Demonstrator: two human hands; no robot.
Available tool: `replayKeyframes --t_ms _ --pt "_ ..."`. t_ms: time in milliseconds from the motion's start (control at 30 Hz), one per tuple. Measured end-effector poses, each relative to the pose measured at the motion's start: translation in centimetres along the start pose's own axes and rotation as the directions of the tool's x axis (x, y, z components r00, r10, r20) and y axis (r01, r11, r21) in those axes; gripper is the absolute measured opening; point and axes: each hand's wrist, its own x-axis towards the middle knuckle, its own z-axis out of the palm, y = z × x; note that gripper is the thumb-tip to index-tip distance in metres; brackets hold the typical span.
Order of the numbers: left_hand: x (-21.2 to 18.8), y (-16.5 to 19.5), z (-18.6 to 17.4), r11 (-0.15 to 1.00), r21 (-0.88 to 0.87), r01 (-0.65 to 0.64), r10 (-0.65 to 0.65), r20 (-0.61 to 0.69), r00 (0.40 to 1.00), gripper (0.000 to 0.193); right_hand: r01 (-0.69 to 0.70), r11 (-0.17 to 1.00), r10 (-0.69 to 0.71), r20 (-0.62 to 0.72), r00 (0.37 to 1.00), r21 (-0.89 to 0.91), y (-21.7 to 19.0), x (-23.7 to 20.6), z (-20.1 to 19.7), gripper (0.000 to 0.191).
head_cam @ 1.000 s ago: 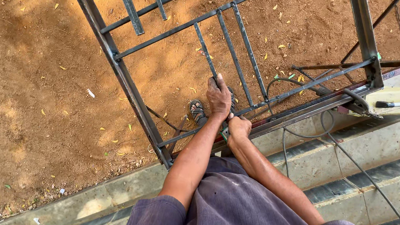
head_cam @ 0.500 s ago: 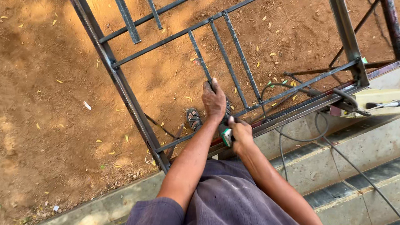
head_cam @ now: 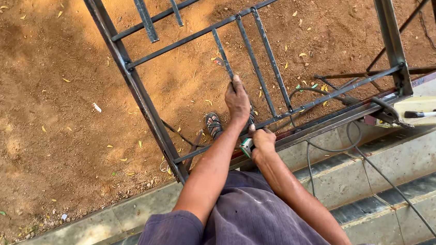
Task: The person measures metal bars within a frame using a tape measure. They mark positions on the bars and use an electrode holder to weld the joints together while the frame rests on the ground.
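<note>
- While your left hand (head_cam: 238, 99) is clamped on a loose upright bar (head_cam: 224, 60) in the metal grille frame (head_cam: 128, 74), your right hand (head_cam: 263, 141) is closed round a green-handled tool (head_cam: 247, 146) at the lower rail (head_cam: 302, 111).
- Next calls for holding that bar square and steady.

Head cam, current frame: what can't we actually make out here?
- Small green-tipped tool in the right hand: head view, mostly covered by the fingers; kind unclear.
- Left hand on the thin dark steel bar: its palm side is hidden, so contact is unseen.
- Dark welded steel grille frame: cut off by the top edge.
- Sandalled foot: partly behind the left forearm.
- Cream box-shaped machine: controls too small.
</note>
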Motion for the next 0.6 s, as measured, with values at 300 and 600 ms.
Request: replayKeyframes --t_ms 300,600 --pt "0.0 0.1 0.0 0.994 0.105 0.029 -0.03 0.014 0.999 0.051 -0.035 0.999 0.03 -0.146 0.989 -0.033 -0.4 0.6 0.9 0.022" --pt "-0.1 1.1 0.0 0.994 0.103 -0.042 0.047 -0.054 0.997 0.059 -0.048 0.96 -0.019 -0.236 0.972 -0.276 -1.1 -0.3 1.7 0.018"
